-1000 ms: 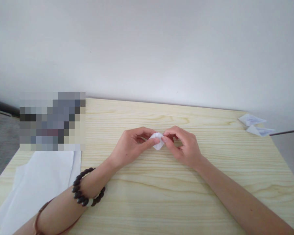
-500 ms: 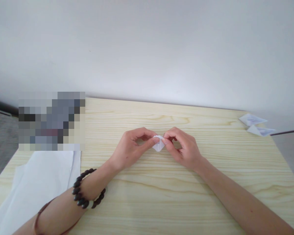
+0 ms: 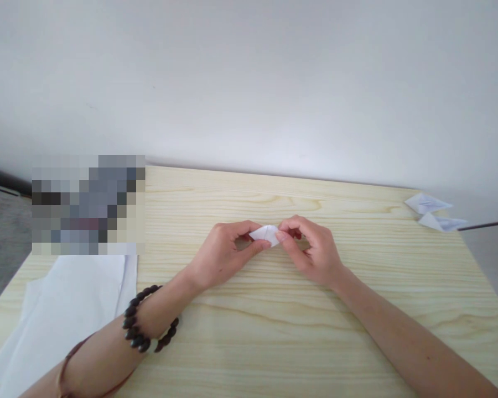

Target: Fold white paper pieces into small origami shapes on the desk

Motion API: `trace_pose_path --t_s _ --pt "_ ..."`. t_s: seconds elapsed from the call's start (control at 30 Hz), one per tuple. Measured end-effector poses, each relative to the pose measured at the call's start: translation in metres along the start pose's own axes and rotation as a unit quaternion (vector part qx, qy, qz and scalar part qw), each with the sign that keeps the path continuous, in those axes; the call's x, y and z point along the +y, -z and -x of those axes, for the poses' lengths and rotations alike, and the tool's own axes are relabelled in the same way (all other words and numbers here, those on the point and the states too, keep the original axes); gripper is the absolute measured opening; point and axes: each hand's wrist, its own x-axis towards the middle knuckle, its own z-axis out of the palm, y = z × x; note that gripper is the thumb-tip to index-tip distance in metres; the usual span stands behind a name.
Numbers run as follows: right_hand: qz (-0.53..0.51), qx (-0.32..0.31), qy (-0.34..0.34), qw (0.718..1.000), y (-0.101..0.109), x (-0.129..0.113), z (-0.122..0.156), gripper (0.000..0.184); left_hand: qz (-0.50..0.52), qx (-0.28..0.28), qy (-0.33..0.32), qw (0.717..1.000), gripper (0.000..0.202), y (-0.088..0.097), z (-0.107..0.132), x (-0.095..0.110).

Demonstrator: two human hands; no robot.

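Observation:
A small folded white paper (image 3: pixel 266 234) with a pointed left end is held between my two hands over the middle of the table. My left hand (image 3: pixel 231 249) pinches it from the left, thumb along its lower edge and forefinger behind. On the other side, my right hand (image 3: pixel 309 243) grips its right end between thumb and fingertips, which hide that end. A dark beaded bracelet (image 3: pixel 131 321) circles my left wrist.
Two folded white paper boats (image 3: pixel 428 203) lie at the table's far right corner. Loose white sheets (image 3: pixel 72 298) are stacked at the left, below a pixelated patch that hides what is there. A pale wall (image 3: pixel 274 94) rises behind the wood-grain table (image 3: pixel 249 342).
The folded paper has been turned or opened between my fingers: its downward point is gone and a wider, left-pointing shape shows. My left thumb has shifted down to its lower edge.

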Motion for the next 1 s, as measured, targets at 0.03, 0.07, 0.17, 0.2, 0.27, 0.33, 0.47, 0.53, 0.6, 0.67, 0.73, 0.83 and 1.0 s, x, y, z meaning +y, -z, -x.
trace_pose_path --t_s 0.03,0.07,0.17,0.2,0.27,0.33,0.47,0.53,0.6,0.67,0.73,0.83,1.0 --pt "-0.005 -0.006 -0.004 1.000 0.0003 0.0003 0.0000 0.006 -0.002 -0.003 0.001 1.000 0.019 -0.0001 -0.0001 -0.0006" --pt "-0.010 -0.010 -0.006 1.000 0.0006 0.0007 0.0000 0.005 -0.005 -0.006 0.001 1.000 0.019 -0.0001 -0.0001 -0.0012" --pt "-0.017 -0.012 0.004 1.000 0.0012 0.0017 0.0001 0.000 -0.031 -0.013 -0.012 0.999 0.021 -0.0009 0.0004 -0.0031" --pt "-0.016 -0.013 0.012 1.000 0.0012 0.0019 0.0003 0.001 -0.049 -0.011 -0.024 0.998 0.020 -0.0013 0.0007 -0.0036" --pt "-0.006 -0.017 0.035 0.999 0.0009 0.0022 0.0009 0.002 -0.099 -0.005 -0.055 0.994 0.018 -0.0020 0.0012 -0.0044" --pt "0.008 -0.019 0.055 0.998 0.0003 0.0024 0.0017 0.006 -0.145 0.001 -0.088 0.986 0.017 -0.0021 0.0013 -0.0049" --pt "0.020 -0.002 0.075 0.997 -0.0011 0.0030 0.0020 0.006 -0.171 0.010 -0.136 0.976 0.014 -0.0014 0.0011 -0.0047" --pt "0.030 0.004 0.086 0.996 -0.0015 0.0030 0.0014 0.006 -0.175 0.012 -0.166 0.971 0.013 -0.0011 0.0015 -0.0038" --pt "0.041 0.008 0.101 0.994 -0.0015 0.0028 0.0007 0.005 -0.175 0.014 -0.189 0.966 0.013 -0.0010 0.0021 -0.0031" --pt "0.045 0.002 0.111 0.993 -0.0014 0.0023 0.0002 0.005 -0.169 0.018 -0.198 0.965 0.014 -0.0010 0.0028 -0.0032" --pt "0.043 -0.007 0.115 0.992 -0.0013 0.0018 0.0001 0.004 -0.162 0.019 -0.196 0.967 0.012 -0.0007 0.0034 -0.0043" --pt "0.034 -0.025 0.116 0.992 -0.0011 0.0012 0.0008 0.004 -0.145 0.005 -0.189 0.971 0.010 0.0002 0.0042 -0.0060" --pt "0.024 -0.025 0.126 0.991 -0.0004 0.0015 0.0021 0.005 -0.093 -0.003 -0.197 0.976 0.009 -0.0009 0.0040 -0.0053"
